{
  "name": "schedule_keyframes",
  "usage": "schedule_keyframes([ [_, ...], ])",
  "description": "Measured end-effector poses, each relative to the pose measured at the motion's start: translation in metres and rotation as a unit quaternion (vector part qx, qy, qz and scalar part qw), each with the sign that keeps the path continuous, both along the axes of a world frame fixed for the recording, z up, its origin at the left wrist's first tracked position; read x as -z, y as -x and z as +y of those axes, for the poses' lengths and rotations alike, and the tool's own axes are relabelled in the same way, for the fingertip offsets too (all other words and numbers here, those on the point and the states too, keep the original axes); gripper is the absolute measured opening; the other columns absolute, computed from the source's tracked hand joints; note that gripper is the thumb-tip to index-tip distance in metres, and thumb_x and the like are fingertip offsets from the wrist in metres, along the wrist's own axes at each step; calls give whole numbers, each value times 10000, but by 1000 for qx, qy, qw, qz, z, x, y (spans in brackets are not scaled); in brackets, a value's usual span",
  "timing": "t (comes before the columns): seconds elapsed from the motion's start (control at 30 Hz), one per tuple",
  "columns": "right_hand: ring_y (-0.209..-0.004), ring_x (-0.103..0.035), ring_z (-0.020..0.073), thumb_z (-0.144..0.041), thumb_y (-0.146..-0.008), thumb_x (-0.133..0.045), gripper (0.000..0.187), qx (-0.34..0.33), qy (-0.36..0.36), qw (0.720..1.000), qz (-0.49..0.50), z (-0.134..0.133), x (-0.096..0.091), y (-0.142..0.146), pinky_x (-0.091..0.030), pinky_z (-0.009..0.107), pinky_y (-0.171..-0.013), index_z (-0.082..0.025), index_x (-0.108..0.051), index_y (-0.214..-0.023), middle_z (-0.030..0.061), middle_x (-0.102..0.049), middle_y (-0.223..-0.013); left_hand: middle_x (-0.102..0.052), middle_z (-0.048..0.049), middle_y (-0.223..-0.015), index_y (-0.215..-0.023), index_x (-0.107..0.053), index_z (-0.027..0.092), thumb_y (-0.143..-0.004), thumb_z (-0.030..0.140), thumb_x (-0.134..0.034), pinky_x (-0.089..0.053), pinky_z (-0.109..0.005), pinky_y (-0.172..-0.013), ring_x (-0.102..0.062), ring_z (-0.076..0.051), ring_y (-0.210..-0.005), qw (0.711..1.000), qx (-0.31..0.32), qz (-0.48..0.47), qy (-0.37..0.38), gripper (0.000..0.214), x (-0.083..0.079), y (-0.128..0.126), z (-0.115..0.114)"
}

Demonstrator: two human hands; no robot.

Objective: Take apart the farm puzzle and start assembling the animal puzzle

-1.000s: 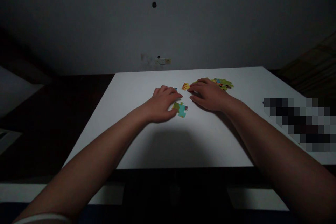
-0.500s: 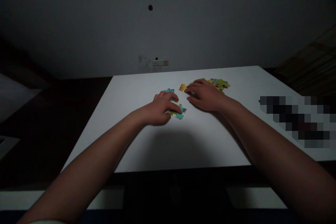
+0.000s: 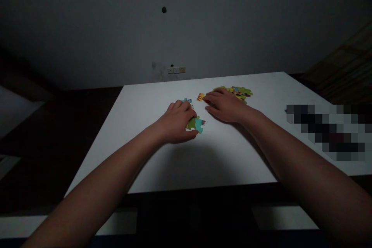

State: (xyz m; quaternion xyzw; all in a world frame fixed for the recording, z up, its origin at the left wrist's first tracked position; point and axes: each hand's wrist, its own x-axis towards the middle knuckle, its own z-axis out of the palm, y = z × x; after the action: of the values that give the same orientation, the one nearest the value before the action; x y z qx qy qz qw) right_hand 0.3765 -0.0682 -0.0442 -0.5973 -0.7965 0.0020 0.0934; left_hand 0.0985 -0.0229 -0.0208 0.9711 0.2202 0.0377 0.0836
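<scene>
My left hand (image 3: 178, 123) is low over the white table (image 3: 232, 151), its thumb and index finger curled around the edges of a green and turquoise puzzle piece (image 3: 198, 124). It may be several pieces joined; the palm side is hidden. Just beyond the left knuckles lies a blue puzzle piece (image 3: 188, 100), partly covered. My right hand (image 3: 225, 104) rests palm down with thumb and fingers apart. Its fingertips touch or nearly touch a yellow puzzle piece with red stripes (image 3: 200, 97). Behind and under that hand spreads a pile of green and yellow puzzle pieces (image 3: 242, 92).
At the table's right side a pixelated patch (image 3: 328, 133) hides some dark thing. Wall sockets (image 3: 176, 70) sit on the grey wall behind the table. The near table edge runs below my forearms, and the room is dim.
My left thumb has moved from on top of the green and turquoise piece to its near edge, and the index finger has curled to the far side. My right hand has barely moved.
</scene>
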Motion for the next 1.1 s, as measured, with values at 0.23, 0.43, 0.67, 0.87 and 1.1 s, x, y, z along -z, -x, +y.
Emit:
schedule_keyframes([
  [0.23,-1427,-590,455,-460,-1143,-480,490,-7,-5,1000,1,0,0,-1,-421,604,-1250,-193,-783,-1422,189,-785,-1477,-665,-143,-1380,-1373,-821,247,-897,243,-704,-430,-551,-1150,-550,-379,-1284,996,32,-12,85,490,1,3,7],
  [0.43,-1407,-618,441,-446,-1142,-480,479,-11,-2,1000,-5,1,-1,0,-427,614,-1236,-194,-784,-1415,199,-783,-1472,-719,-102,-1336,-1236,-893,304,-921,75,-584,-421,-536,-1175,-592,-324,-1241,988,86,-34,124,497,7,2,11],
  [0.67,-1378,-620,446,-449,-1133,-479,489,-10,-15,1000,-12,-1,-1,1,-450,613,-1229,-180,-797,-1389,203,-794,-1451,-771,-111,-1388,-1506,-748,267,-1028,115,-530,-448,-522,-1211,-631,-311,-1279,980,104,-96,138,546,15,3,15],
  [0.87,-1405,-609,458,-453,-1139,-468,501,-17,-12,1000,-7,0,0,0,-441,635,-1242,-178,-792,-1404,211,-785,-1468,-807,-94,-1337,-1459,-762,266,-997,77,-552,-470,-544,-1200,-645,-313,-1247,982,91,-118,116,542,19,2,19],
  [1.1,-1425,-590,451,-466,-1129,-502,471,3,3,1000,-4,-1,-1,1,-452,622,-1229,-208,-779,-1408,186,-779,-1476,-834,-78,-1298,-1432,-817,274,-968,35,-561,-512,-528,-1195,-677,-287,-1240,974,116,-129,144,581,16,5,23],
])
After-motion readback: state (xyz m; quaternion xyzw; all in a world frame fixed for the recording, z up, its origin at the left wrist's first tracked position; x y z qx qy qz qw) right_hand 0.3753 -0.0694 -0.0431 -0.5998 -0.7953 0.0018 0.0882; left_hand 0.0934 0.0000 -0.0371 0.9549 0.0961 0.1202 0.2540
